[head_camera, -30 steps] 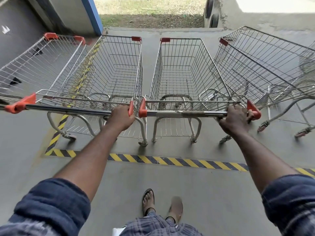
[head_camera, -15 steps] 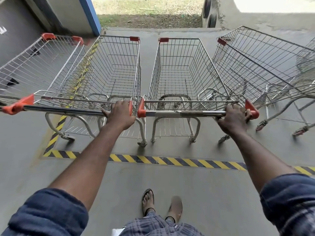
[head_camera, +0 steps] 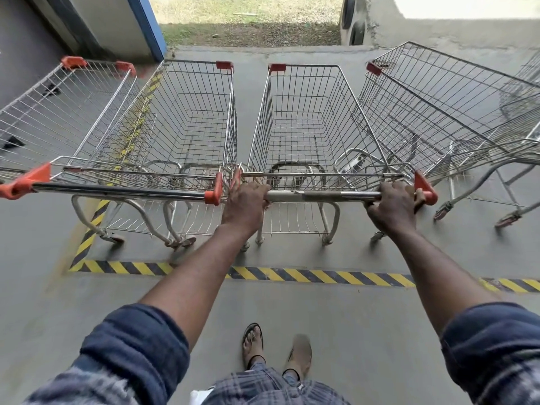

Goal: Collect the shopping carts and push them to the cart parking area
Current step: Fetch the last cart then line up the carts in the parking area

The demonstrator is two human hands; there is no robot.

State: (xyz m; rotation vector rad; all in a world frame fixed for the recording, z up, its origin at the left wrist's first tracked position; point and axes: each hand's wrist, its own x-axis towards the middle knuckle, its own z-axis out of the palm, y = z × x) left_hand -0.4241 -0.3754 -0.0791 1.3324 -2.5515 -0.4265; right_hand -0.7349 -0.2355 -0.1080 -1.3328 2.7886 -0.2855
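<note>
Two empty wire shopping carts stand side by side straight ahead. The right cart (head_camera: 304, 121) has a steel handle bar (head_camera: 324, 196) with orange end caps. My left hand (head_camera: 245, 201) grips the left end of that bar. My right hand (head_camera: 393, 204) grips its right end, beside the orange cap. The left cart (head_camera: 181, 118) sits close against it, its handle (head_camera: 117, 190) free of any hand. Both carts stand inside a yellow-and-black striped floor line (head_camera: 306, 274).
Another cart (head_camera: 58, 103) stands at the far left by a grey wall. A tilted cart (head_camera: 450, 106) and more carts crowd the right. A blue-edged pillar (head_camera: 146, 24), grass and a concrete wall lie ahead. My sandalled feet (head_camera: 274, 346) stand on grey concrete.
My left hand let go of the left cart's handle and moved right onto the left end of the right cart's handle. My right hand stayed put.
</note>
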